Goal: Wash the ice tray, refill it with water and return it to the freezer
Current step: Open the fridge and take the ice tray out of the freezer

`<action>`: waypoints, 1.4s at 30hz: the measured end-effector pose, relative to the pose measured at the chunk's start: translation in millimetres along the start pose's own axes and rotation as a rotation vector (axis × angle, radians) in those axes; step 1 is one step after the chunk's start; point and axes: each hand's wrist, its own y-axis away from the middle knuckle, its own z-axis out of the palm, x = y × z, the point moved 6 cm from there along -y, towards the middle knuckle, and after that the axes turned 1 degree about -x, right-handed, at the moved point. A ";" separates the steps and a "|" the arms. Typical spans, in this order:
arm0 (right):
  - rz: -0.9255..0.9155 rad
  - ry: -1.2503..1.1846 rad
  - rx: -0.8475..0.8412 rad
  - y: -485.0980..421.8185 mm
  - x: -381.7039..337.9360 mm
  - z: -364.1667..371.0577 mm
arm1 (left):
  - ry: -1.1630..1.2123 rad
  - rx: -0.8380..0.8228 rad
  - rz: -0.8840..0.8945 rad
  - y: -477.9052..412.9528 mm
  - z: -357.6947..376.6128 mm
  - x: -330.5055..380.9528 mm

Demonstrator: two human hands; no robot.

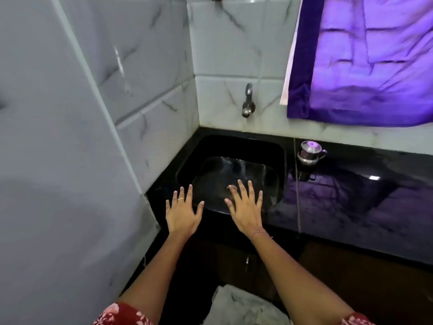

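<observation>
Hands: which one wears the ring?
The left hand: a thin band sits on one finger. The right hand has bare fingers and only a bracelet at the wrist.

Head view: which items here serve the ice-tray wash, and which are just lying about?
For the job: sink, tap, left hand, right hand, both empty. No ice tray visible.

Lying about: steel pot, purple curtain, white cloth.

No readable text, labels, brands or numbers anywhere in view.
</observation>
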 end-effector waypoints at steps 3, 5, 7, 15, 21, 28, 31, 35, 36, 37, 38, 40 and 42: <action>-0.059 0.010 -0.049 17.8 -11.9 14.6 | -0.038 -0.076 -0.083 23.6 8.4 -35.8; -0.086 -0.014 -0.092 29.2 -18.2 28.0 | -0.055 -0.100 -0.142 42.2 13.9 -61.0; -0.128 -0.027 -0.147 36.8 -28.1 40.6 | -0.072 -0.114 -0.193 63.0 18.4 -76.0; -0.398 0.008 -0.377 70.8 -57.3 77.2 | -0.007 -0.162 -0.462 146.5 32.2 -94.3; -0.595 -0.004 -0.521 101.9 -65.9 98.4 | 0.045 -0.177 -0.723 222.4 49.6 -95.9; -0.831 -0.018 -0.689 157.3 -83.0 123.9 | 0.123 -0.144 -1.014 322.4 68.4 -84.2; -0.948 -0.010 -0.742 186.2 -96.8 129.5 | 0.136 -0.110 -1.152 367.2 71.7 -75.2; -1.078 0.000 -0.802 228.0 -115.1 133.4 | 0.164 -0.071 -1.313 421.2 75.1 -62.4; -1.116 0.006 -0.819 239.6 -120.1 133.9 | 0.172 -0.065 -1.352 434.6 75.3 -59.8; -1.154 0.010 -0.838 252.4 -125.5 133.8 | 0.179 -0.058 -1.393 449.0 75.6 -57.2; -1.185 0.007 -0.853 263.0 -130.1 133.6 | 0.185 -0.052 -1.428 460.8 75.5 -55.2; -1.262 0.003 -0.883 288.9 -141.5 132.4 | 0.200 -0.032 -1.506 487.2 74.4 -50.6; -1.332 0.003 -0.913 315.6 -153.5 132.4 | 0.213 -0.003 -1.576 512.9 70.6 -46.9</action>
